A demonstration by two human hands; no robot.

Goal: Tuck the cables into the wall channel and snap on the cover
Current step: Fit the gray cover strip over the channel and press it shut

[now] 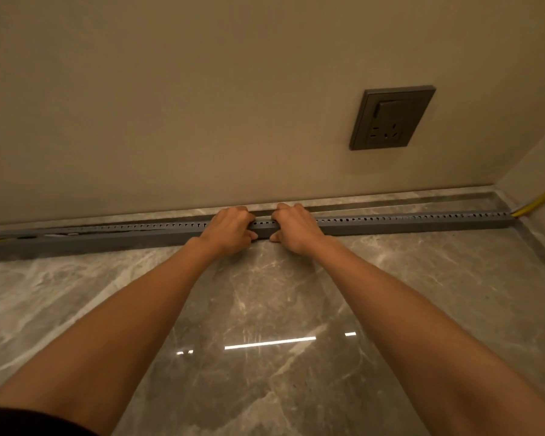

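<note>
Both hands are pressing down on a long grey channel (390, 223) that is lying on the marble floor (265, 309) at the foot of the wall (202, 105). The channel is running left to right across the view, its long axis parallel to the wall. The left hand (232, 228) and the right hand (293, 226) are sitting side by side near its middle, close together but not touching, with a short bare stretch of the cover (263, 226) between them. Each hand is curled over the top of the channel, fingers hooked over the far edge and thumb on the near face, so both are closed around it.

To the right of the hands the cover is looking flush, its row of slots running evenly out to the corner, where a yellow cable (541, 199) is coming out of the end. To the left the seam is looking uneven, and near the far left end a gap seems open, with a bit of yellow showing there. I cannot tell whether the cover is fully seated under the hands.

Judging from this, the unfinished length is lying to the left, along the channel's axis, and the left hand is nearer to it. The next press probably calls for sliding leftward along the top.

A grey socket (392, 118) is sitting on the wall above and to the right.
</note>
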